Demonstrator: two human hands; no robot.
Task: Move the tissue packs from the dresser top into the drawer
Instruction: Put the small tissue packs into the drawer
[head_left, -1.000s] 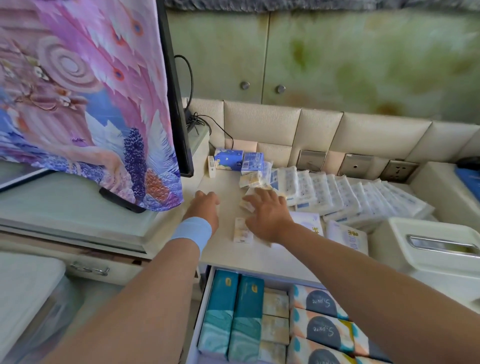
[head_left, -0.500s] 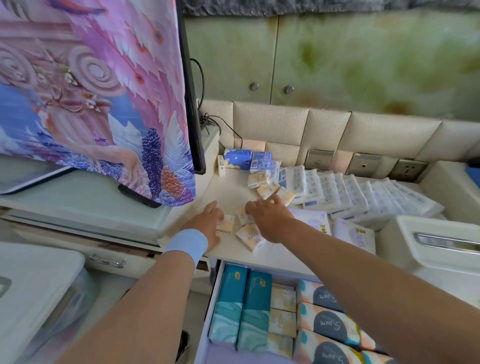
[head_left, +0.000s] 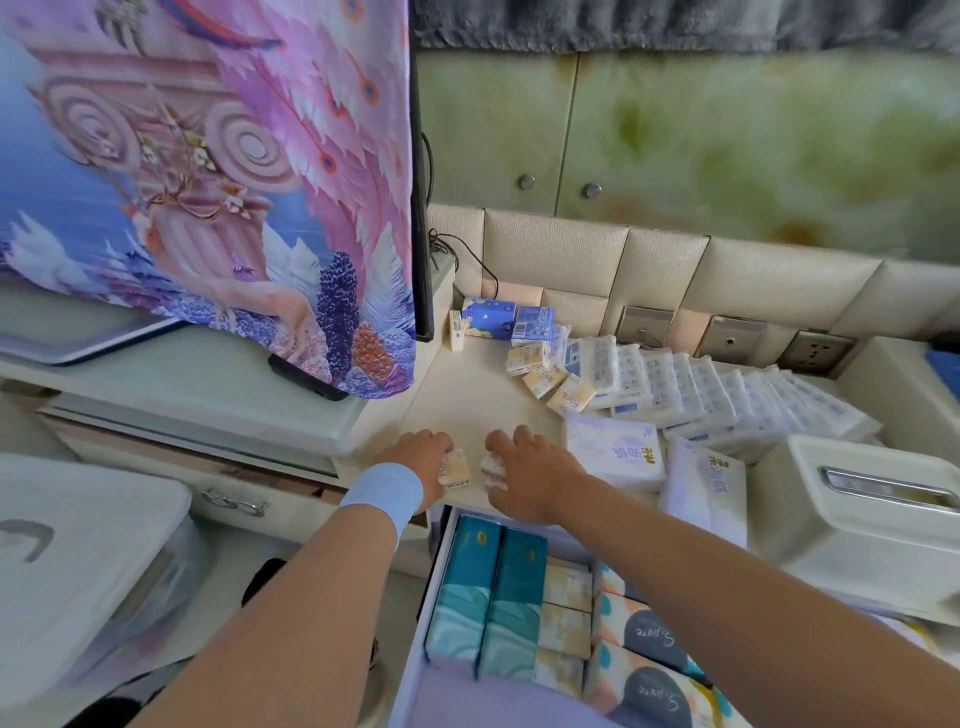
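**Two in hand at front edge of dresser top (head_left: 467, 405)**

Head view: L hand (head_left: 421, 462) curls round a small cream pack (head_left: 456, 469); R hand (head_left: 530, 467) clasps a second pack (head_left: 492, 470). Both are just above the open, part-filled drawer (head_left: 427, 597). More packs (head_left: 550, 371) lie further back. Prob. light, soft, slick-wrapped: pinch across short sides w/o crushing.

The draped cloth (head_left: 208, 182) shows pink and purple feathers over blue. Small packs (head_left: 570, 393) near the back edge of the dresser top (head_left: 467, 405) are cream with orange bands, and the white packs (head_left: 675, 384) beside them carry blue print. In the drawer (head_left: 418, 639), teal packs (head_left: 488, 597) have marbled lower halves and peach packs (head_left: 649, 639) bear navy circles.
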